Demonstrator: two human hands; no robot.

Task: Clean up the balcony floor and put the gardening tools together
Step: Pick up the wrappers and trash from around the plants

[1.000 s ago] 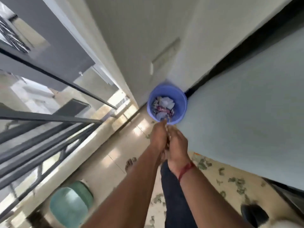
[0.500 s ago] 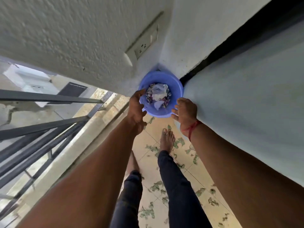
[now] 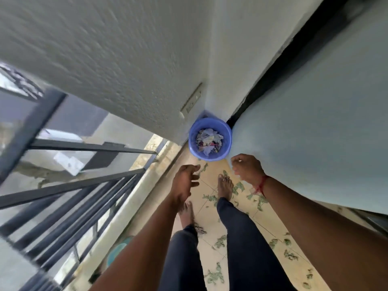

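"Left grip first: what was it doing?"

"It was released. The fingers were spread and relaxed and held nothing. It hung over the cream tiled floor, a little short of the bin."

"And the right grip?"

"That one was loosely clenched, fingers curled into the palm, with nothing showing inside. A red thread was tied round its wrist. It sat just beside the pale blue wall, near the bin but apart from it."

"Where was the bin?"

"The round blue plastic bin stood upright in the corner where the rough white wall met the blue one. Neither grip touched it. Torn paper and wrappers lay piled in its bottom."

"What lay around it?"

"Scraps of green leaf litter were scattered over the tiles, from the bin's foot back past the person's bare feet. The right foot was planted between the two grips, and the left foot was behind it."

"Anything further out?"

"A dark metal railing ran along the left. A teal bucket showed partly behind the left forearm, and a socket plate sat on the white wall above the bin."
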